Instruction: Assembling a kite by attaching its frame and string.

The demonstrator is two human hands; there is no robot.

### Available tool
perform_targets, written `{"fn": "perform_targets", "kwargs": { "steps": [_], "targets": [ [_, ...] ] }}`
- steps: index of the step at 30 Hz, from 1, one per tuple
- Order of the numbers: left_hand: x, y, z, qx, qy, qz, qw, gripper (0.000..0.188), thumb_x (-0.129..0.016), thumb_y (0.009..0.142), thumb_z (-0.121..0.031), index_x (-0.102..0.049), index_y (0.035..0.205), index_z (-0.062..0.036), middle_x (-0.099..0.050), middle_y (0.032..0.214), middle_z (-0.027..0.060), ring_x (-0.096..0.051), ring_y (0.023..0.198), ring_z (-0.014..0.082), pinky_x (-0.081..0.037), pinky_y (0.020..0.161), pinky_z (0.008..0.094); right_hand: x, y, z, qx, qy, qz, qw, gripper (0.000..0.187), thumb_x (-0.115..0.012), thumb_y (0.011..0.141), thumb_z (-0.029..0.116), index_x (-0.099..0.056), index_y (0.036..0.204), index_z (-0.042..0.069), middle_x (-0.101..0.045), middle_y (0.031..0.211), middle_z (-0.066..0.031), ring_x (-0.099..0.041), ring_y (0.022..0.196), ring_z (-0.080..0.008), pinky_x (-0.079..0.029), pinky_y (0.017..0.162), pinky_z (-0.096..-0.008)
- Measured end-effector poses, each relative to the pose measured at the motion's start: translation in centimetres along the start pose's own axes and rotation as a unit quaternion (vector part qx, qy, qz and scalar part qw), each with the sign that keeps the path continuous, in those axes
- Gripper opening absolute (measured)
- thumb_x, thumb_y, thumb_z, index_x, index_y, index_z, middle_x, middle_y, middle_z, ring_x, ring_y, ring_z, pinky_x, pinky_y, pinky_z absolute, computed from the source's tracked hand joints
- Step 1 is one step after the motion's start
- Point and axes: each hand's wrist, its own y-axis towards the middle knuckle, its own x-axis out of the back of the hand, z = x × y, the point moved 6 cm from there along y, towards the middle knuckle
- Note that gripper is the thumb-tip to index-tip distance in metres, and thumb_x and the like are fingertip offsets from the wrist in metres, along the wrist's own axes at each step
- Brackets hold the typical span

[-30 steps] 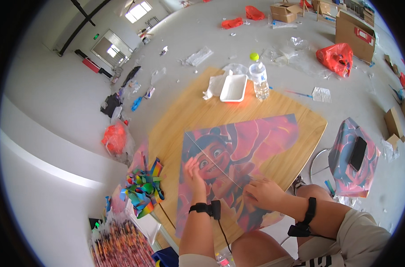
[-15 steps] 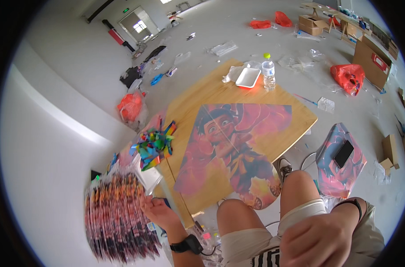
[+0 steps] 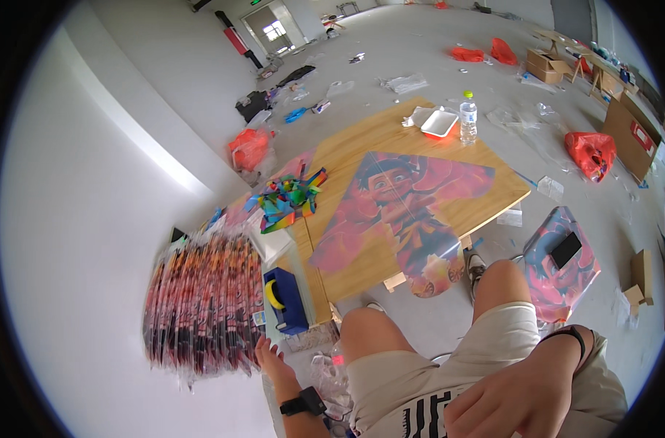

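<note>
My left hand [image 3: 275, 363] is open, fingers apart and holding nothing, close to the row of packed printed sheets [image 3: 204, 303] in clear plastic. Just beyond it stands a blue tape dispenser [image 3: 287, 306] with a yellow roll. My right hand [image 3: 511, 398] hangs over my lap, its back upward; the lower edge cuts off its fingertips, so its grip is hidden. A thin, kite-shaped sheet printed with a cartoon figure [image 3: 413, 208] lies flat on the wooden table [image 3: 339, 285] ahead of me. Rainbow-coloured ribbons [image 3: 288, 198] are heaped at the table's left side.
A white-and-red tray [image 3: 440, 124] and a water bottle [image 3: 468, 120] stand at the table's far end. To the right, a dark phone [image 3: 565, 250] rests on a stool with a printed cover [image 3: 548, 285]. Red bags [image 3: 591, 155] and cardboard boxes [image 3: 630, 139] lie on the floor.
The view has shifted, so the table sits further right and higher. My left hand has moved nearer to me, uncovering the tape dispenser. My right hand has lowered slightly.
</note>
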Motion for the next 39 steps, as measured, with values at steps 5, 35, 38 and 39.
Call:
{"fn": "perform_targets", "kwargs": {
  "steps": [5, 35, 38, 39],
  "targets": [
    [1.4, 5.2, 2.4, -0.183, 0.148, 0.057, 0.970, 0.031, -0.061, 0.095, -0.011, -0.067, 0.125, -0.0095, -0.063, 0.115, 0.0030, -0.057, 0.095, 0.0151, -0.045, 0.077, 0.0297, -2.5, 1.3, 0.1, 0.003, 0.023, 0.027, 0.999, 0.022, -0.069, 0.097, 0.013, -0.075, 0.118, 0.011, -0.061, 0.094, -0.0028, -0.057, 0.070, -0.0166, -0.043, 0.061, -0.0311],
    [-16.8, -11.4, 7.6, -0.040, 0.087, 0.387, 0.917, 0.026, -0.054, 0.102, -0.014, -0.054, 0.126, -0.0048, -0.067, 0.092, 0.0061, -0.058, 0.063, 0.0097, -0.043, 0.051, 0.0210, 30.3, -29.3, -33.4, -0.507, -0.590, -0.280, 0.563, 0.028, -0.079, 0.081, 0.033, -0.067, 0.098, 0.013, -0.065, 0.101, -0.0037, -0.060, 0.106, -0.0282, -0.043, 0.088, -0.0440],
    [-15.6, -9.9, 10.4, -0.057, 0.138, 0.374, 0.915, 0.024, -0.057, 0.105, -0.019, -0.053, 0.125, -0.0064, -0.066, 0.091, 0.0063, -0.055, 0.061, 0.0084, -0.041, 0.050, 0.0199, 30.7, -28.9, -34.2, -0.493, -0.597, -0.273, 0.571, 0.027, -0.079, 0.080, 0.032, -0.067, 0.095, 0.014, -0.065, 0.101, -0.0032, -0.059, 0.107, -0.0269, -0.042, 0.089, -0.0437],
    [-17.0, -11.3, 8.5, -0.029, 0.095, 0.372, 0.923, 0.023, -0.056, 0.105, -0.019, -0.054, 0.123, -0.0063, -0.066, 0.090, 0.0059, -0.055, 0.061, 0.0083, -0.042, 0.051, 0.0198, 31.1, -29.3, -34.2, -0.485, -0.601, -0.283, 0.568, 0.026, -0.080, 0.080, 0.032, -0.066, 0.094, 0.014, -0.065, 0.099, -0.0031, -0.059, 0.107, -0.0268, -0.042, 0.089, -0.0438]
  ]
}}
